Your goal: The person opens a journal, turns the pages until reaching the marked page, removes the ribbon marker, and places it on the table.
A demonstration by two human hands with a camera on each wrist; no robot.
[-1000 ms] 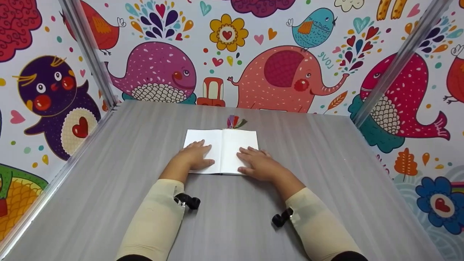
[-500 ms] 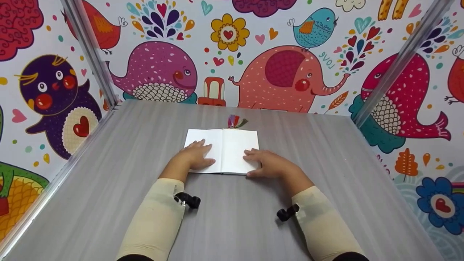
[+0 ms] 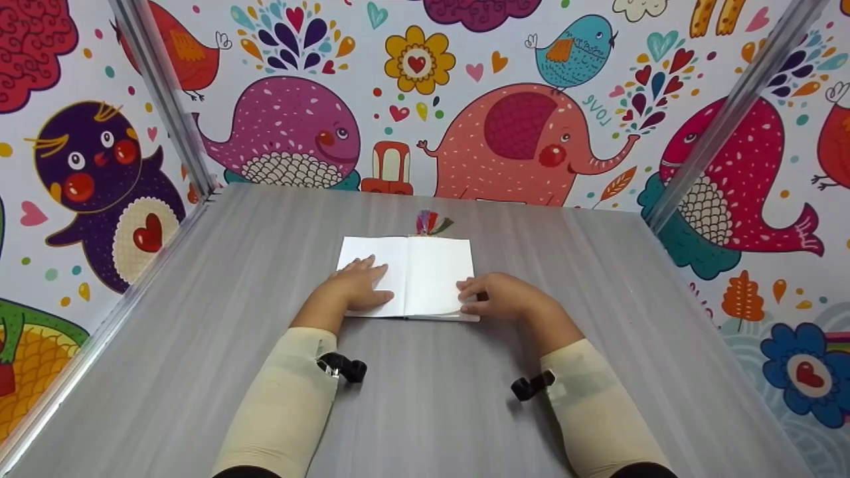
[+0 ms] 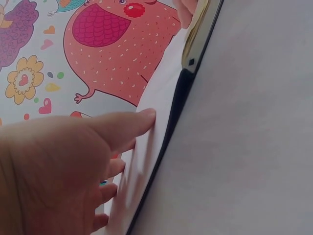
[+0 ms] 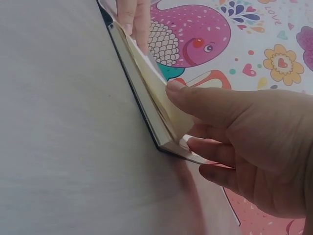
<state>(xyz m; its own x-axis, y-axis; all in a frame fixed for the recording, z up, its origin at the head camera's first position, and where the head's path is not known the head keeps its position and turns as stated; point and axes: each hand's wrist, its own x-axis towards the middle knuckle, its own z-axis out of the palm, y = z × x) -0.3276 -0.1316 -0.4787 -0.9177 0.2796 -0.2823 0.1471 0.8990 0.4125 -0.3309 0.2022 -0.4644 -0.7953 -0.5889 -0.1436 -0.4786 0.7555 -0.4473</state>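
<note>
Nearest me, two pale sleeves (image 3: 279,398) reach in over the grey table (image 3: 415,405), a black clip (image 3: 345,367) at each wrist. The person's right hand (image 3: 501,297) is at the near right corner of an open book (image 3: 435,272), thumb and fingertips pinching a few pages (image 5: 159,95) whose edge curls up off those underneath. The left hand (image 3: 355,285) lies flat with fingers spread, pressing on the blank left page (image 3: 375,249). The book sits toward the back of the table, dark cover beneath. Past its far edge poke purple, red and green tassels (image 3: 433,223); beyond stands a wall (image 3: 455,40) printed with cartoon animals.
</note>
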